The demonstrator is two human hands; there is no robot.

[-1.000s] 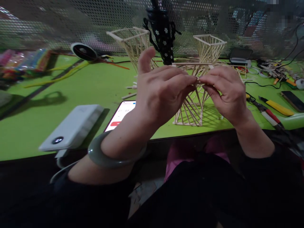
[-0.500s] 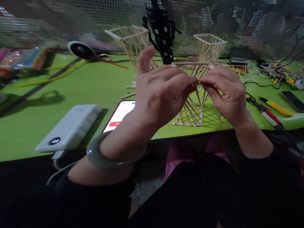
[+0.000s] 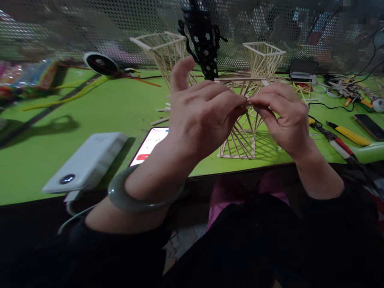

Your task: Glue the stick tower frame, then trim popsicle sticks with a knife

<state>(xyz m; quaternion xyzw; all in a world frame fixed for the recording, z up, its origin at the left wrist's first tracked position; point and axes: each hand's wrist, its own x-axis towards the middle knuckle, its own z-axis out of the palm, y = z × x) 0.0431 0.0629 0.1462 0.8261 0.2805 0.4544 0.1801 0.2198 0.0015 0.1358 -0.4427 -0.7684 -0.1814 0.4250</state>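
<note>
My left hand point(image 3: 201, 116) and my right hand point(image 3: 283, 116) meet in front of a twisted tower of thin wooden sticks point(image 3: 241, 138) standing near the front edge of the green table point(image 3: 99, 116). Both hands pinch fingertip to fingertip at a small thin stick point(image 3: 247, 101) close to the tower's top frame. My left thumb points up; a grey-green bangle point(image 3: 132, 198) circles that wrist. Most of the tower's upper part is hidden behind my fingers.
Two more stick towers point(image 3: 163, 50) point(image 3: 263, 58) stand at the back beside a black flowered bottle point(image 3: 203, 40). A white power bank point(image 3: 87, 162) and a lit phone point(image 3: 150, 146) lie at left. Pliers point(image 3: 336, 142), a yellow knife point(image 3: 349, 135), another phone point(image 3: 370, 127) and cables lie at right.
Both hands have stayed pinched together at the tower's top, shifting only slightly. The view has drifted a little, nothing else moved.
</note>
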